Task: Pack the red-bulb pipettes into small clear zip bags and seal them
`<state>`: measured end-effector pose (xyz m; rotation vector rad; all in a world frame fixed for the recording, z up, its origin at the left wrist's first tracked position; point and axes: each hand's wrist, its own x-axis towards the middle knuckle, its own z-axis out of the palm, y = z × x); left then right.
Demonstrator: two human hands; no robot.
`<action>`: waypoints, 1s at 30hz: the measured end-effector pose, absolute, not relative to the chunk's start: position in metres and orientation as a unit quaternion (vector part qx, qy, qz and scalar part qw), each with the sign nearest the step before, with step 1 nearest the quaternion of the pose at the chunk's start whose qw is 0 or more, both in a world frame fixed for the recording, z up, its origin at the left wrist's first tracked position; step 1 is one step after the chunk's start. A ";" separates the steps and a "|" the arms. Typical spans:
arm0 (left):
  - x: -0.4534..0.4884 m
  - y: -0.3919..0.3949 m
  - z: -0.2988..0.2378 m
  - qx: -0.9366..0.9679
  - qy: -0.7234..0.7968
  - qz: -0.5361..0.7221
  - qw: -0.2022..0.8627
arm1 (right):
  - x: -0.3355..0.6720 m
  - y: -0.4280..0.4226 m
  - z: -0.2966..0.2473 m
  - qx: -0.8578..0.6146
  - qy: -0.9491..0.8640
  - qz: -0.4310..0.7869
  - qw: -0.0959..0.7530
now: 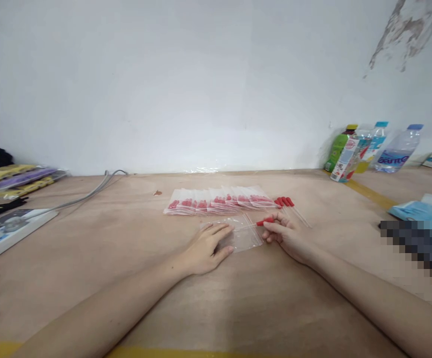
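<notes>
A clear plastic zip bag [243, 237] lies flat on the wooden table [126, 248]. My left hand [206, 247] rests on the bag's left end with fingers stretched flat. My right hand [288, 236] pinches a red-capped glass dropper [264, 222] whose thin tube reaches into the bag's open side. Behind the bag lies a row of filled bags with red droppers [219, 201]. Three loose red-capped droppers [290, 206] lie just right of that row.
Several drink bottles and a carton [368, 149] stand against the wall at the right. A pale blue packet [420, 209] lies on the right. At the left are stacked coloured packs [14, 179], a grey cable [85, 196] and a white board [10, 228].
</notes>
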<state>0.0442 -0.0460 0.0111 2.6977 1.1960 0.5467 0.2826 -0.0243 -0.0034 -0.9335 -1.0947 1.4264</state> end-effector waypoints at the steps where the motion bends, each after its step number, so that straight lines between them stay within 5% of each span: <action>1: 0.044 -0.046 0.011 0.897 0.397 0.181 0.071 | 0.284 -0.022 -0.003 -0.391 -0.429 0.596 0.554; 9: 0.045 -0.046 0.011 0.899 0.394 0.177 0.073 | 0.295 -0.015 0.001 -0.419 -0.333 0.452 0.714; 23: 0.045 -0.044 0.010 0.898 0.394 0.178 0.074 | 0.280 -0.024 -0.008 -0.373 -0.396 0.534 0.647; 30: 0.044 -0.045 0.010 0.899 0.396 0.169 0.077 | 0.289 -0.019 -0.007 -0.413 -0.384 0.391 0.727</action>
